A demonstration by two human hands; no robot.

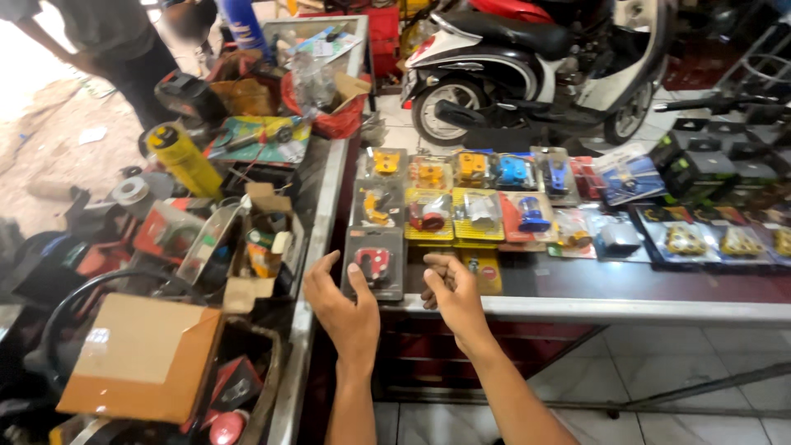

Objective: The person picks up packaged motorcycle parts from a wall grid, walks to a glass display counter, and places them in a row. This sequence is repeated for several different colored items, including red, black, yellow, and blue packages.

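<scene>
The left hand (342,306) is open wide, with its fingers spread and nothing in its grip. It floats just beside a grey packet with a red part inside (375,264), which lies flat near the front edge of the bench (626,309). The thumb is close to the packet's front edge, but I cannot tell if it touches. The right hand (453,297) has its fingers curled in loosely. It holds nothing either, and it sits over the front of the bench, next to a yellow packet (486,270). More packets lie in rows behind, yellow, blue and clear ones, all packed close together. To lift the grey packet well, I think it is best to slide fingers under its front edge and pinch it flat, slow and gentle, so the packets beside it do not get pushed. On the left is a messy pile with a brown cardboard box (140,356) and a yellow can (183,156). A scooter (527,66) is parked behind the bench.
</scene>
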